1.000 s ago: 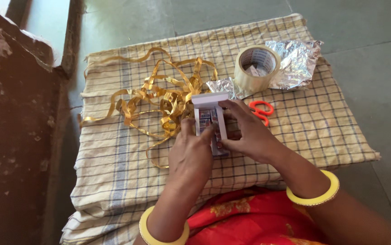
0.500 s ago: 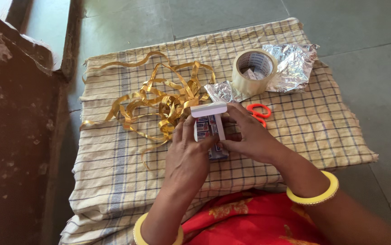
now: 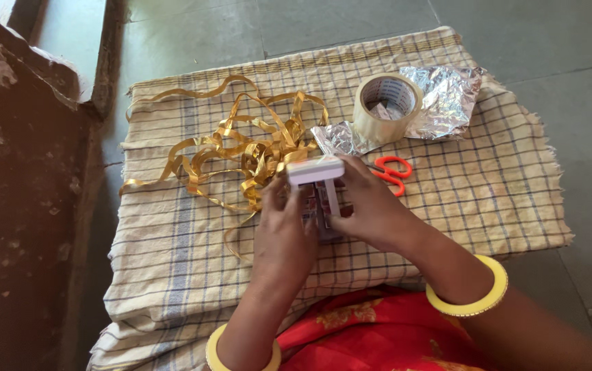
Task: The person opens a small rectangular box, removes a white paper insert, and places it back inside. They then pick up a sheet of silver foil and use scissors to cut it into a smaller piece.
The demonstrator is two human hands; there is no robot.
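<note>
- Tangled gold ribbon [image 3: 241, 148] lies left on the checked cloth [image 3: 172, 233].
- My left hand [image 3: 283, 237] and right hand [image 3: 371, 209] are both closed around a small white cardboard box [image 3: 315, 170], held above the cloth.
- Box seems light and crushable; best gripped at its edges.

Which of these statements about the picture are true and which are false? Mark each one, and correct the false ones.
1. Both hands, left hand and right hand, hold the small white box. True.
2. The tape roll lies on bare floor. False: it sits on the checked cloth, partly on the silver foil.
3. The gold ribbon lies tangled left of the tape roll. True.
4. The orange-handled scissors are in the right hand. False: they lie on the cloth beside it.
5. Each wrist wears a yellow bangle. True.
</note>
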